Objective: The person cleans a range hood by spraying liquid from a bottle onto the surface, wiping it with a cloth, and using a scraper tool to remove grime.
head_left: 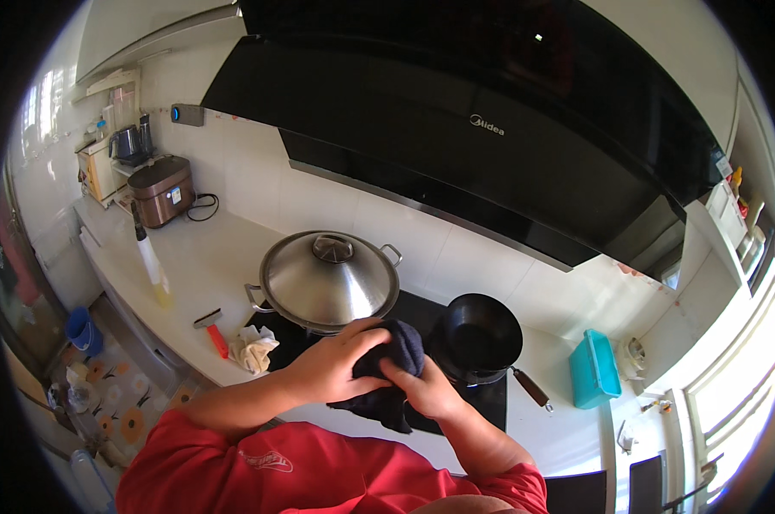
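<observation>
Both my hands grip a bunched dark cloth (397, 346) above the front of the stove. My left hand (340, 361) wraps round the cloth's left side, and my right hand (421, 387) has its thumb pressed into it from the right. A loose end of the cloth hangs down below my wrists. Just behind my left hand stands a wide steel pot with a domed lid (332, 278). To the right of my hands, a black frying pan (481, 332) with a wooden handle sits on the black cooktop (488, 411).
On the left counter are a crumpled beige rag (253, 349), a red-handled scraper (217, 337), a spray bottle (152, 261) and a brown rice cooker (162, 193). A turquoise bin (595, 370) stands right. The black range hood (456, 128) overhangs the stove. A blue bucket (83, 331) is on the floor.
</observation>
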`<state>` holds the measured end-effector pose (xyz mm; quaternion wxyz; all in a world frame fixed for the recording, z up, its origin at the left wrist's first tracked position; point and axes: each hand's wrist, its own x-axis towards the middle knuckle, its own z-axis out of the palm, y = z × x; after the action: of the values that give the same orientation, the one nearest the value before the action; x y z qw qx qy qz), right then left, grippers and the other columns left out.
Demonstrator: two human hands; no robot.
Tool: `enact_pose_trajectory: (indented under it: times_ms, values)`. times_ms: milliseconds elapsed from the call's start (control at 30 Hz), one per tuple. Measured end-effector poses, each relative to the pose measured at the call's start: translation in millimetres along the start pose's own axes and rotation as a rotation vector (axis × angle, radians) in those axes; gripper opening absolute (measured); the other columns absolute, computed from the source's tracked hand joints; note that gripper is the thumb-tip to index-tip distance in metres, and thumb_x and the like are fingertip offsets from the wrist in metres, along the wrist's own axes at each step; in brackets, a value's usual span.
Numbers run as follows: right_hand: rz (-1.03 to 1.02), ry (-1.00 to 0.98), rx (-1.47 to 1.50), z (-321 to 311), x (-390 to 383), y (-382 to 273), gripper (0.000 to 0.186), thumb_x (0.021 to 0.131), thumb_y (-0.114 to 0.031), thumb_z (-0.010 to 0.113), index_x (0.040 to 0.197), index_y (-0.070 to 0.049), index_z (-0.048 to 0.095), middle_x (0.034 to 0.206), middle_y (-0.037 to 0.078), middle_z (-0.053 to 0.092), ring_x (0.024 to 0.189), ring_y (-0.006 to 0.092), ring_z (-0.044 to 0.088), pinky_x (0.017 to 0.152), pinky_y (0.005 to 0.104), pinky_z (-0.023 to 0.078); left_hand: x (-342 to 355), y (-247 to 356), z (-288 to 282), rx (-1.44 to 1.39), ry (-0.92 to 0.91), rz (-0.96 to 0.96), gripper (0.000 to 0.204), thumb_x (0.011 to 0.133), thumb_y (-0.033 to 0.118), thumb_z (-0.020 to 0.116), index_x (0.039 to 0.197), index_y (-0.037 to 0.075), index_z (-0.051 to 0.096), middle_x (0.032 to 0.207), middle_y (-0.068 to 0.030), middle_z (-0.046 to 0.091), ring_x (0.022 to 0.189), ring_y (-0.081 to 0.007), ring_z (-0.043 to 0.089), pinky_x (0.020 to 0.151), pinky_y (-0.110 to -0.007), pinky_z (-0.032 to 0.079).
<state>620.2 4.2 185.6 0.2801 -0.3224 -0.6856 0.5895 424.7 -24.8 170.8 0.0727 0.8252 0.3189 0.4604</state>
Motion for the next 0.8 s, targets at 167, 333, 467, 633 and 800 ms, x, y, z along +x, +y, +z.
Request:
enact_pose_trajectory:
  times_ms: [167,333,467,633,800]
  values:
    - [-0.582,0.026,-0.457,17.0,18.5,-16.9,0.032,0.086,-0.015,0.066,0.112,0.001,0.058,0.098,0.009,0.065,0.093,0.0197,0.061,0.079,0.031,0.049,-29.9,1.5,-31.6,0.133,0.052,-0.084,0.056,0.071,0.012,0.076,0.119,0.012,0.048,0.119,-0.0162,0.051,0.098,-0.0381,0.059,0.079,-0.042,0.052]
    - [-0.611,0.192,-0.898,-28.0,5.1,-108.3,0.027,0.077,0.008,0.052,0.099,-0.002,0.064,0.09,0.014,0.067,0.077,0.021,0.069,0.068,0.0321,0.055,-52.6,4.9,-96.5,0.331,0.355,-0.157,0.049,0.073,0.001,0.07,0.116,0.009,0.048,0.108,-0.0116,0.056,0.087,-0.0225,0.062,0.073,-0.032,0.051]
    - [-0.72,0.813,-0.8,-64.0,19.4,-225.8,0.012,0.088,-0.013,0.064,0.083,-0.002,0.066,0.071,0.006,0.065,0.058,0.0077,0.059,0.051,0.0233,0.047,-90.0,3.3,-132.2,-0.196,0.83,-0.492,0.049,0.077,-0.003,0.061,0.122,0.005,0.043,0.103,-0.0032,0.051,0.079,-0.0085,0.052,0.07,-0.021,0.045]
    - [-0.396,1.213,-1.452,-133.5,67.5,-325.1,0.07,0.081,-0.069,0.052,0.068,-0.002,0.066,0.063,0.011,0.062,0.059,0.0226,0.061,0.055,0.0354,0.047,-117.5,-5.7,-133.5,-0.159,0.861,-0.473,0.054,0.071,-0.003,0.057,0.123,0.005,0.043,0.108,-0.0049,0.049,0.097,-0.0137,0.05,0.088,-0.026,0.042]
    - [-0.428,1.335,-1.63,-153.4,99.6,-349.2,0.073,0.077,-0.074,0.051,0.06,-0.003,0.058,0.052,0.004,0.053,0.046,0.0156,0.054,0.048,0.0306,0.043,-134.7,-13.7,-140.0,-0.148,0.865,-0.558,0.057,0.068,-0.003,0.057,0.123,0.005,0.044,0.112,-0.0048,0.048,0.104,-0.0152,0.047,0.095,-0.028,0.037]
